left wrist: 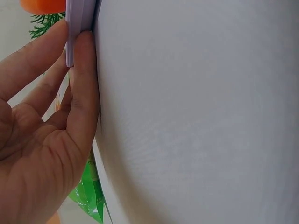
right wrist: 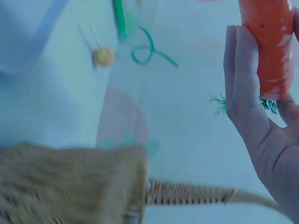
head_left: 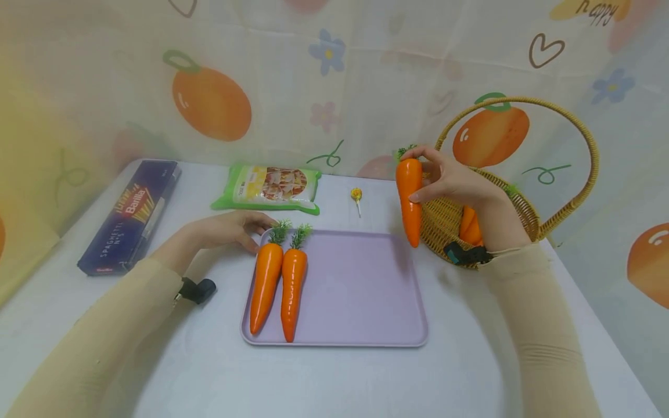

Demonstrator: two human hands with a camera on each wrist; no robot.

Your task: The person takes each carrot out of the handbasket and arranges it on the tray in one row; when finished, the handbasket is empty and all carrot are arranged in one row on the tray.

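My right hand [head_left: 444,177] grips an orange toy-like carrot [head_left: 410,200] with a green tuft, held point down above the tray's far right corner, left of the wicker basket [head_left: 444,226]. In the right wrist view the carrot [right wrist: 271,51] lies between the fingers and thumb. My left hand [head_left: 235,229] is at the far left corner of the lilac tray [head_left: 360,290]; the left wrist view shows its fingers and thumb pinching the tray's rim [left wrist: 77,28]. Two more carrots, a left one [head_left: 266,284] and a right one [head_left: 294,290], lie side by side on the tray.
More carrots [head_left: 470,226] are in the basket, partly hidden by my right arm; its tall handle [head_left: 593,151] arches up. Behind the tray lie a green food bag [head_left: 269,188] and a lollipop [head_left: 356,194]. A blue spaghetti box [head_left: 130,217] lies at left.
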